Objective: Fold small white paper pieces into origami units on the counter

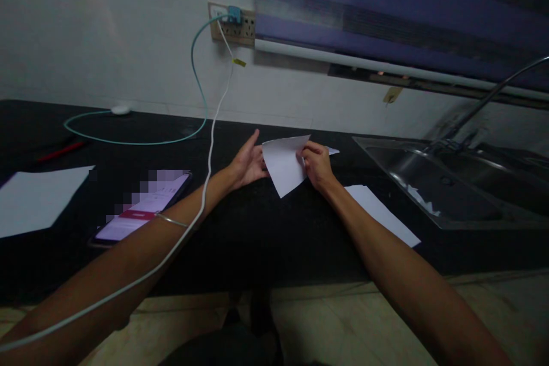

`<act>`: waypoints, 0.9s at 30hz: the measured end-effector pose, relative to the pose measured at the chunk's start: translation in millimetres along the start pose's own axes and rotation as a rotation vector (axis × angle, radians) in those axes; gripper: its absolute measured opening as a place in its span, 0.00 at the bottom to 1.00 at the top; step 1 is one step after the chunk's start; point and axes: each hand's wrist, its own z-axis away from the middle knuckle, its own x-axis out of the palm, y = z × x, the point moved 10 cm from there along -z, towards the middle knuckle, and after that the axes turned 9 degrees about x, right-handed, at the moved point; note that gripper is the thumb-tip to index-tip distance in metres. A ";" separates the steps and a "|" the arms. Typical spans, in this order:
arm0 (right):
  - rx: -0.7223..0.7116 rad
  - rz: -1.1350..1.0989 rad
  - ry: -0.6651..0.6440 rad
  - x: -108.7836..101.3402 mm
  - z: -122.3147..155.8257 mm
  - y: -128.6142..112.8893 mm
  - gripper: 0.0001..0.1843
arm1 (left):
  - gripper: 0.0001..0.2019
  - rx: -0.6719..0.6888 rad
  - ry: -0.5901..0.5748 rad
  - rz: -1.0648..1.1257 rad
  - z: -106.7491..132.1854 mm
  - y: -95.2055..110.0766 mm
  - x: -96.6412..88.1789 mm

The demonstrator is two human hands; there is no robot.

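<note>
My right hand (316,164) is closed on a sheet of white paper (283,163), pinching it near its right edge above the black counter. The sheet is tilted and slightly curved, with one corner pointing down. At its left edge is my left hand (249,163), thumb raised and fingers apart; some fingertips lie close to the sheet or behind it, and I cannot tell whether they touch. A pale paper corner (333,151) shows just beyond my right hand. Beside my right forearm, another white sheet (381,214) lies flat on the counter.
A phone with a lit screen (141,206) lies by my left forearm, and more white paper (40,197) is at far left. A white cable (211,154) hangs from the wall socket (249,28) across my left arm. The metal sink (429,183) is at right.
</note>
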 end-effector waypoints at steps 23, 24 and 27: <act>0.218 -0.028 0.040 3.4 -9.7 29.9 0.25 | 0.20 -0.160 0.202 0.227 6.4 -18.4 0.0; 0.245 -0.032 0.001 8.3 -8.8 33.2 0.27 | 0.20 -0.129 0.248 0.214 5.1 -18.3 -6.0; 0.247 0.008 -0.145 26.9 -0.7 32.4 0.28 | 0.22 -0.078 0.307 0.198 3.9 -15.7 -13.4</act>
